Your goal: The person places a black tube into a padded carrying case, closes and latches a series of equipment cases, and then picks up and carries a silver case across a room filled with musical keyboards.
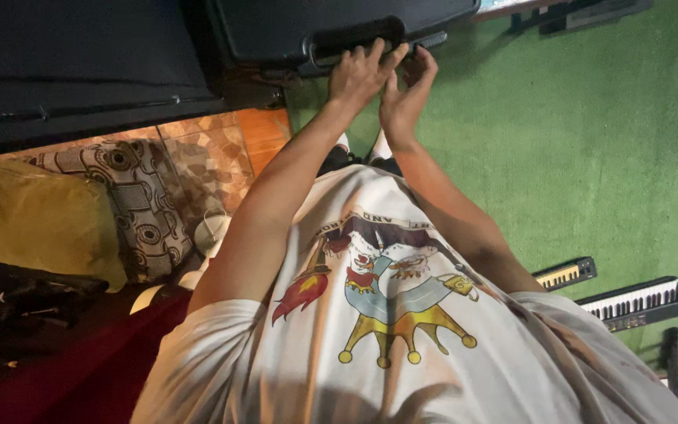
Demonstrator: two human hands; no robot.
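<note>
A black hard case (276, 27) lies on the floor in front of me, with a recessed carrying handle (355, 35) on its near side. My left hand (359, 74) reaches forward and its fingers curl over that handle. Pressed against it, my right hand (408, 86) has its fingertips at the small latch (431, 39) at the handle's right end. Whether the right fingers grip anything is hidden. Both forearms stretch out over my white printed shirt (386, 314), and my feet (359, 145) show just below the hands.
Green carpet (574, 141) covers the floor at right. Electronic keyboards (629, 302) lie at lower right. At left are a long black case (80, 63), a patterned cushion (139, 204), a yellow cushion (33, 220), tiled floor (213, 149) and red fabric (80, 377).
</note>
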